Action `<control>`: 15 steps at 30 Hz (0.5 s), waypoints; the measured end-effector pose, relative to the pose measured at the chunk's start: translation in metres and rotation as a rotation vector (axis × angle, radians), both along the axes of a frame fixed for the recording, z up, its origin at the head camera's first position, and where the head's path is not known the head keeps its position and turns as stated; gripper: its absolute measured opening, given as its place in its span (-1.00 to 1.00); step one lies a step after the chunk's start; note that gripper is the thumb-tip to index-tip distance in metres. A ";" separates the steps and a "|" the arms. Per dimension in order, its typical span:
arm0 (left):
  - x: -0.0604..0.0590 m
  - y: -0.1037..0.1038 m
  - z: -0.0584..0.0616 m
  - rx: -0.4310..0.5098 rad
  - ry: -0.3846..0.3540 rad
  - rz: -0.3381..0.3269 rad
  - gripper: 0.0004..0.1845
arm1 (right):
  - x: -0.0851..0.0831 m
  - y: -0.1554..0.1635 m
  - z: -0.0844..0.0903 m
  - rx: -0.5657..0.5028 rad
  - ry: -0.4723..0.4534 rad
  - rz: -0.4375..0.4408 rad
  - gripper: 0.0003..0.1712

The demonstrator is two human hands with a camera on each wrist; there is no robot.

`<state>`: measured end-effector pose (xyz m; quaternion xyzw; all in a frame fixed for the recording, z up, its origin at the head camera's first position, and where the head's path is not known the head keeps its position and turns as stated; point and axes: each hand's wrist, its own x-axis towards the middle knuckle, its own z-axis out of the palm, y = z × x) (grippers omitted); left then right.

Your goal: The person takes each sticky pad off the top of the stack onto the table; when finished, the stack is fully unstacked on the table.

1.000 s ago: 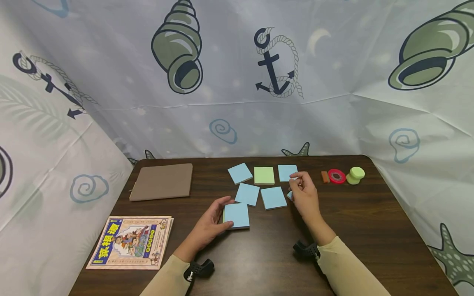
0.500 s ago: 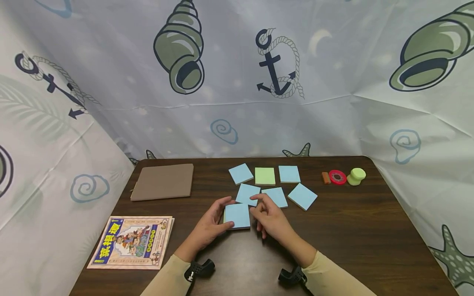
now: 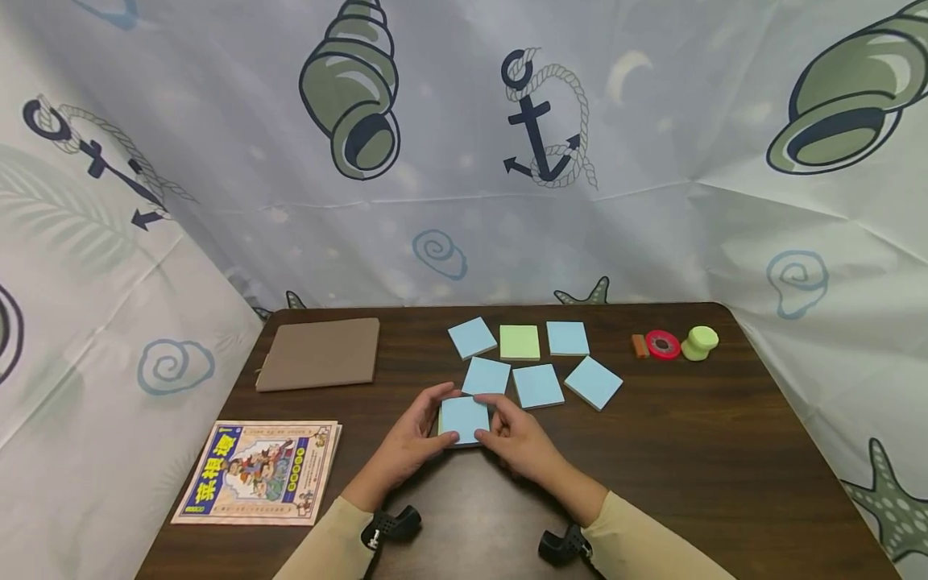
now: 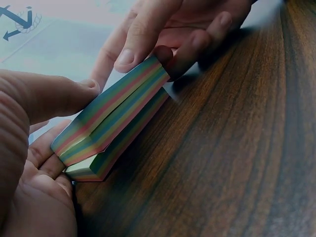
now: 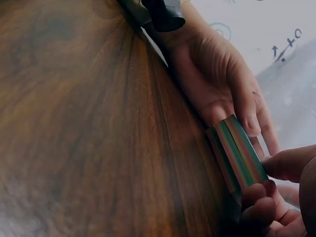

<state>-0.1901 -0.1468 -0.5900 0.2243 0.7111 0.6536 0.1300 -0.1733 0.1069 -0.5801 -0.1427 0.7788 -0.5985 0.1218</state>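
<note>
A stack of sticky note pads point(image 3: 465, 419) with a light blue top sits before me; its edges show multicoloured stripes in both wrist views. My left hand point(image 3: 414, 428) grips its left side, thumb on the near top edge. On the right side, my right hand point(image 3: 519, 441) pinches the stack between thumb and fingers. In the left wrist view the stack point(image 4: 111, 111) has an upper layer sitting askew over a lower one. Just beyond it lie several separate blue pads, among them one blue pad point(image 3: 537, 386) and a tilted blue pad point(image 3: 594, 383), plus a green pad point(image 3: 519, 342).
A brown notebook point(image 3: 319, 354) lies at the back left, with an illustrated book point(image 3: 257, 473) in front of it. At the back right stand a small orange-brown block point(image 3: 640, 346), a red round item point(image 3: 663, 345) and a light green knob-shaped item point(image 3: 699, 343). Patterned cloth point(image 3: 464, 161) hangs behind the table.
My right hand let go of a blue pad at the right, which now lies tilted there, and came left to pinch the stack. The left hand kept its hold.
</note>
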 end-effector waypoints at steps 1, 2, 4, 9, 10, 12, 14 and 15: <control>0.000 0.000 0.000 0.004 0.006 0.001 -0.12 | -0.001 0.000 0.001 0.006 0.000 0.004 -0.31; -0.001 0.000 0.001 0.007 0.010 0.002 -0.12 | -0.001 0.000 0.001 0.011 -0.004 0.009 -0.29; -0.001 0.000 0.001 0.011 0.011 0.004 -0.11 | -0.002 0.001 0.002 0.022 -0.012 0.018 -0.22; 0.000 0.000 0.002 0.011 -0.013 -0.003 -0.11 | -0.001 0.002 0.003 0.026 -0.045 0.035 -0.04; 0.001 0.000 0.002 0.010 -0.016 -0.004 -0.10 | -0.001 0.002 0.003 0.021 -0.050 0.036 -0.03; 0.001 0.000 0.003 0.010 -0.021 -0.004 -0.10 | -0.001 0.002 0.003 0.027 -0.055 0.031 -0.02; 0.001 0.000 0.002 0.007 -0.019 -0.003 -0.11 | -0.001 0.002 0.002 0.036 -0.056 0.023 -0.03; 0.001 0.000 0.002 0.006 -0.018 -0.002 -0.11 | -0.001 0.002 0.002 0.039 -0.056 0.021 -0.04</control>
